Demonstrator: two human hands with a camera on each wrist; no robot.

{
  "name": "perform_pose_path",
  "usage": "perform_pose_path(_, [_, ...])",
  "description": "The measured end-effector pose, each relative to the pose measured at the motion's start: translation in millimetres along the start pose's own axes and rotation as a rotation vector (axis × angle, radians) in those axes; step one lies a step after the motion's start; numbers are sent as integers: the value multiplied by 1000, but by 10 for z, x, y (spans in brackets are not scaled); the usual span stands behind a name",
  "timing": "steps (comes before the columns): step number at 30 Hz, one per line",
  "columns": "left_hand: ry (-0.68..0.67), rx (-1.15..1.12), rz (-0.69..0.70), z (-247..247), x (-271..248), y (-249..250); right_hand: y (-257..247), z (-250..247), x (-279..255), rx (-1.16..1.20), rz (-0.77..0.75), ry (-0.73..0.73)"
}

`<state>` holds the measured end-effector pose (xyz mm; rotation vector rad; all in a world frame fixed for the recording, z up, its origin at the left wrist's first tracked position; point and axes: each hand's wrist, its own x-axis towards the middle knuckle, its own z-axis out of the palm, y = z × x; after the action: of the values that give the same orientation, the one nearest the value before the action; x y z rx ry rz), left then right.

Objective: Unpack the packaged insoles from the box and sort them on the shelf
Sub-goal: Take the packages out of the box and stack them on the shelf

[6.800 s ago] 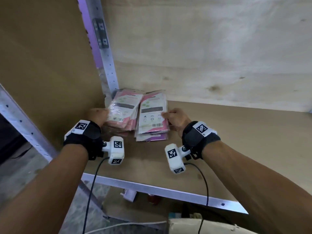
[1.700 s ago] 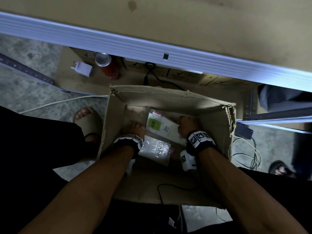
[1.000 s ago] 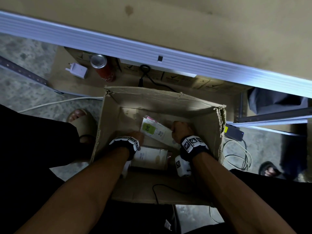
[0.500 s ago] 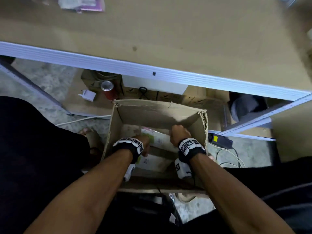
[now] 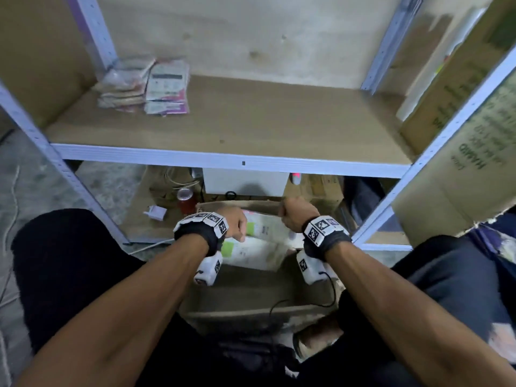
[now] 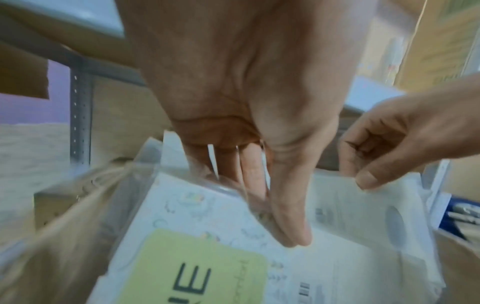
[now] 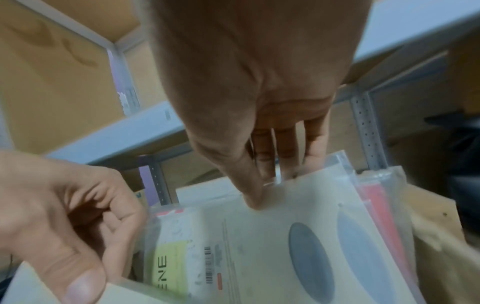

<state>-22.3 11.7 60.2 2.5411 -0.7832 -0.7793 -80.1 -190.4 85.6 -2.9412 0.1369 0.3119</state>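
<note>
My left hand [image 5: 237,224] pinches the top edge of a clear-wrapped insole pack [image 6: 197,257] with a yellow-green label, thumb in front and fingers behind. My right hand [image 5: 290,213] pinches a second pack [image 7: 298,246] printed with grey insole shapes. Both packs [image 5: 265,229] [image 5: 251,254] hang upright over the open cardboard box [image 5: 251,289] on the floor. Above them the wooden shelf board [image 5: 251,121] carries two stacks of packs [image 5: 122,88] [image 5: 167,90] at its back left corner.
A red can [image 5: 186,201], a white plug adapter [image 5: 156,213] and a white box [image 5: 245,181] lie under the shelf. A large printed carton [image 5: 460,177] stands at the right behind the metal upright [image 5: 418,169]. My legs flank the box.
Both hands have risen from deep in the box to its rim, each bringing a pack up. The head view has lifted from the box to take in the shelf.
</note>
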Motion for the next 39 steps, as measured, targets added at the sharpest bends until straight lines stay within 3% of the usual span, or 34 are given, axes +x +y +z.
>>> perform_pose_path(15, [243, -80, 149, -1631, -989, 569, 104, -1462, -540, 48, -62, 178])
perform_pose_path(23, [427, -286, 171, -2287, -1259, 541, 275, -1922, -470, 298, -33, 272])
perform_pose_path(33, [759, -916, 96, -2301, -928, 245, 207, -1893, 63, 941, 18, 276])
perform_pose_path(39, [924, -1116, 7, -2252, -571, 10, -71, -1805, 466, 1251, 47, 229])
